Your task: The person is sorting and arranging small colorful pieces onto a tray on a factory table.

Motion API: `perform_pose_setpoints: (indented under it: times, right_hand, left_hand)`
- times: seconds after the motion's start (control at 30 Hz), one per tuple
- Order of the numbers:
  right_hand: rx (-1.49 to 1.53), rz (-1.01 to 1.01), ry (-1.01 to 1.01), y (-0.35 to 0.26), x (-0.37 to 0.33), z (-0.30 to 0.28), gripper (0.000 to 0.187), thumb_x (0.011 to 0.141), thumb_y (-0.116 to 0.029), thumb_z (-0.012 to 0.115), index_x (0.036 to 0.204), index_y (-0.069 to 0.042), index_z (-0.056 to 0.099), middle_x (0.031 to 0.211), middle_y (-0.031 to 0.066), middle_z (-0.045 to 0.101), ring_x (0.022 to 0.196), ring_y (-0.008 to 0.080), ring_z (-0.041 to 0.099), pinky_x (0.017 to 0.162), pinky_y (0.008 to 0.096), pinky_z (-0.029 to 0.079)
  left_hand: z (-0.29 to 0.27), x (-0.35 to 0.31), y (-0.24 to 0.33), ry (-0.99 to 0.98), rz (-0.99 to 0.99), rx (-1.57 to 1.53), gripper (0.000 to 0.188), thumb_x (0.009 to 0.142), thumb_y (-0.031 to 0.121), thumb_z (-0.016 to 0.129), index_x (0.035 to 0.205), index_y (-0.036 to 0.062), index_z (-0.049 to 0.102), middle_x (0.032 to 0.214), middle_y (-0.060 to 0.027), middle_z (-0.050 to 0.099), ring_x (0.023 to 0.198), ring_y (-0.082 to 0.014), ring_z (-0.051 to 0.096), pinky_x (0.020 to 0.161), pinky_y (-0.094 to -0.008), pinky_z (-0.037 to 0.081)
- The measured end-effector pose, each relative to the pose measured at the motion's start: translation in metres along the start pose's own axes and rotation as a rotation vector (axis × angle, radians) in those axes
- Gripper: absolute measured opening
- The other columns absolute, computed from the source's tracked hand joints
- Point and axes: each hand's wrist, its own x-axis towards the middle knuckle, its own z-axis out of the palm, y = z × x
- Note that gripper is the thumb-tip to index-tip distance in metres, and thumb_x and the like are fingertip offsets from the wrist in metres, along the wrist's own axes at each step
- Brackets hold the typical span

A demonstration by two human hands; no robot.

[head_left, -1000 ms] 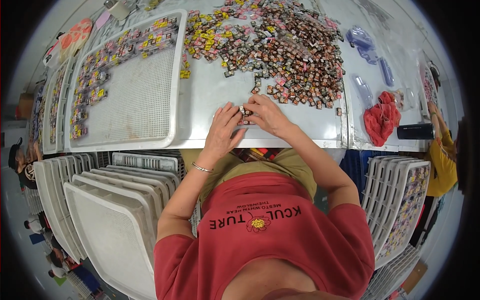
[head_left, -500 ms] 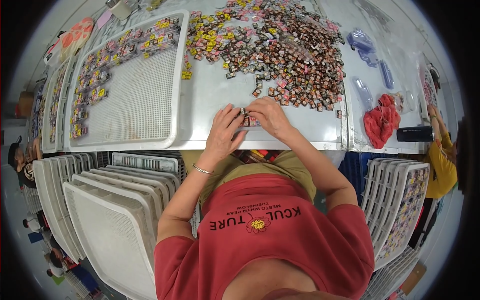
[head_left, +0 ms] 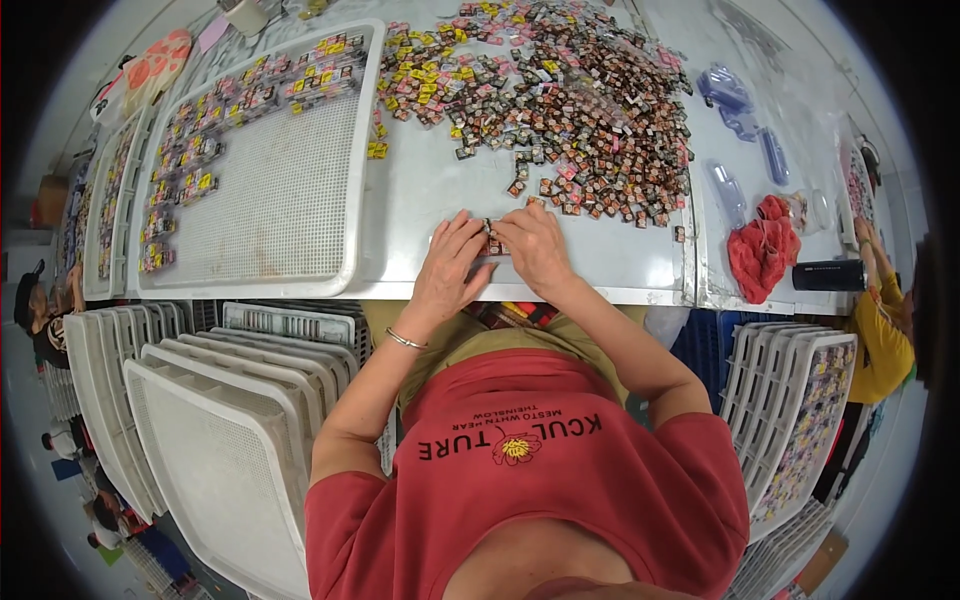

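At the front edge of the table my left hand (head_left: 450, 262) steadies a short row of small dark printed square pieces (head_left: 496, 246), its fingers curled against their left side. My right hand (head_left: 535, 250) presses down on the same row from the right, thumb and fingertips pinched together over it. The fingers partly hide the row, and I cannot make out whether a clear case surrounds it. Beyond my hands spreads a large loose pile of similar little pieces (head_left: 610, 120), mostly dark brown, with pink and yellow ones toward the left.
A white mesh tray (head_left: 290, 190) on the left holds groups of pieces along its far and left sides. At right lie clear plastic cases (head_left: 725, 90), a red cloth (head_left: 762, 255) and a black cylinder (head_left: 830, 275). White trays (head_left: 215, 450) stand below the table; co-workers are at both sides.
My right hand has shifted slightly left and turned, its fingers now closer over the row. My left hand stays almost where it was.
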Motion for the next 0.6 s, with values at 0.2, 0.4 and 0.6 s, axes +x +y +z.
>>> perform_pose_setpoints:
  times: [0.2,0.4,0.6]
  right_hand:
    - [-0.016,-0.057,0.043,0.002,0.0,0.001,0.024,0.07,-0.002,0.058,0.093,-0.005,0.066,0.096,0.0036,0.061,0.089,0.0221,0.053,0.076,0.033,0.038]
    - [-0.215,-0.024,-0.061,-0.008,-0.004,0.0,0.035,0.072,0.003,0.055,0.106,-0.003,0.063,0.119,0.0112,0.053,0.108,0.0293,0.049,0.085,0.039,0.039]
    - [0.248,0.225,0.033,0.016,0.006,-0.045,0.021,0.083,0.001,0.051,0.102,0.002,0.06,0.085,0.0191,0.06,0.073,0.0293,0.062,0.064,0.0348,0.048]
  left_hand:
    - [0.002,-0.001,-0.003,-0.027,0.034,0.079,0.048,0.075,0.013,0.067,0.119,0.0009,0.053,0.126,-0.0144,0.05,0.126,-0.0338,0.041,0.106,-0.0477,0.027]
    - [0.002,0.0,0.0,-0.029,0.008,0.07,0.049,0.076,0.014,0.066,0.121,0.0012,0.052,0.128,-0.0143,0.048,0.127,-0.0337,0.039,0.106,-0.0483,0.027]
    - [-0.01,0.006,0.009,-0.059,-0.004,0.105,0.051,0.08,0.024,0.063,0.124,0.0025,0.05,0.13,-0.0139,0.047,0.129,-0.0333,0.036,0.107,-0.0489,0.024]
